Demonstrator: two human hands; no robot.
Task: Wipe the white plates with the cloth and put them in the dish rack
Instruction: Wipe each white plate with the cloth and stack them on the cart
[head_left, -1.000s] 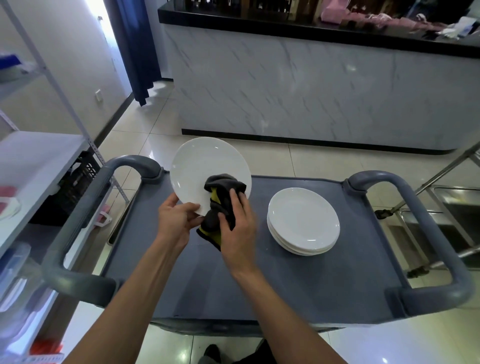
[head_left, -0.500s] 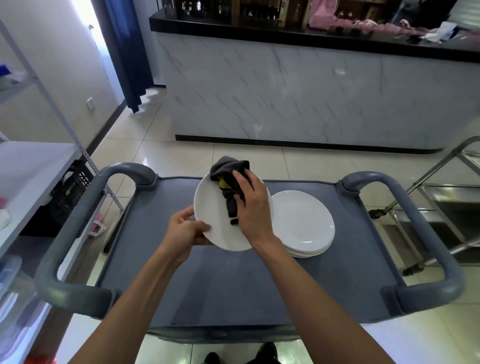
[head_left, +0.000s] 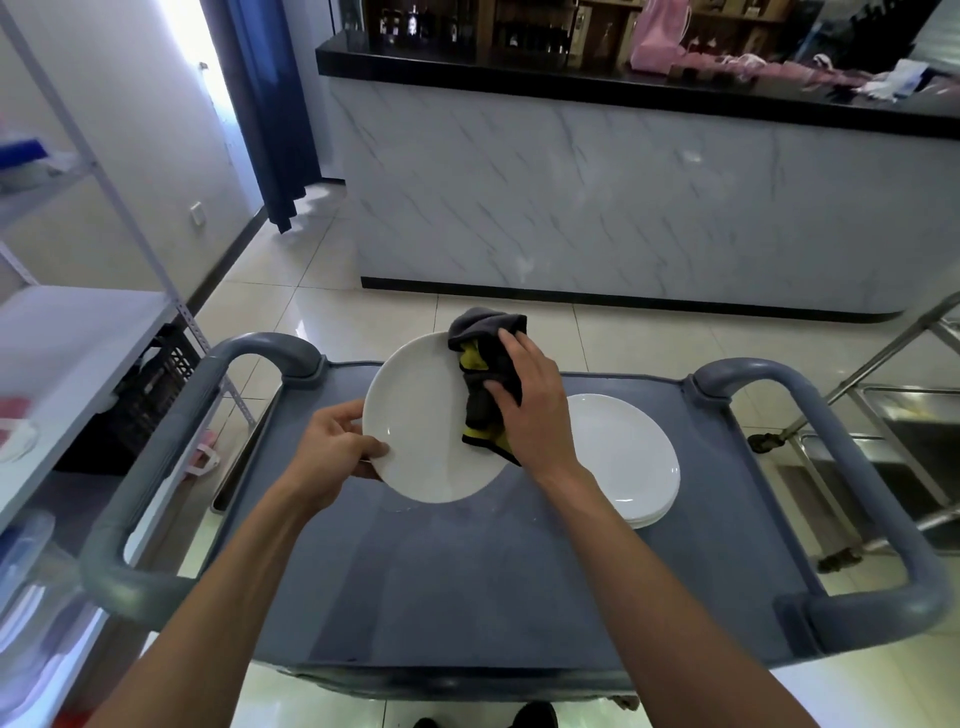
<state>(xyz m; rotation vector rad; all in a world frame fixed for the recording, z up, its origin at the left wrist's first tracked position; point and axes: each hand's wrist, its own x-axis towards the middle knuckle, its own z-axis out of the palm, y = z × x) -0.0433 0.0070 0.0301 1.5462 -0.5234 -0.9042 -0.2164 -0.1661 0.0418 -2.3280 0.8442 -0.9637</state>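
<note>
A: Where is the plate (head_left: 423, 426) now?

B: It is held up over the cart (head_left: 467, 582), near the far side. Its left edge is pinched by the left hand (head_left: 340, 449), thumb on top and fingers below.

A: And the cloth (head_left: 485, 382)?

B: It is pressed on the right part of the plate by the right hand (head_left: 530, 410). The fingers are bent over it, so it is gripped, not just touched. One end sticks out past the far rim.

A: How is this wipe done well?

B: The plate should be kept steady by the left hand while the cloth is rubbed across it. The left part has to be reached too. The rim should be gone around, so no wet spot is left. The loose end of the cloth is best tucked in, so it is not dragged.

A: What could go wrong?

B: The plate is held at one edge only. If it is pushed too hard, it may be tipped or dropped.

A: Are more plates left?

B: Yes. A stack (head_left: 621, 467) is seen on the cart, just right of the hands. No rack can be picked out.
</note>
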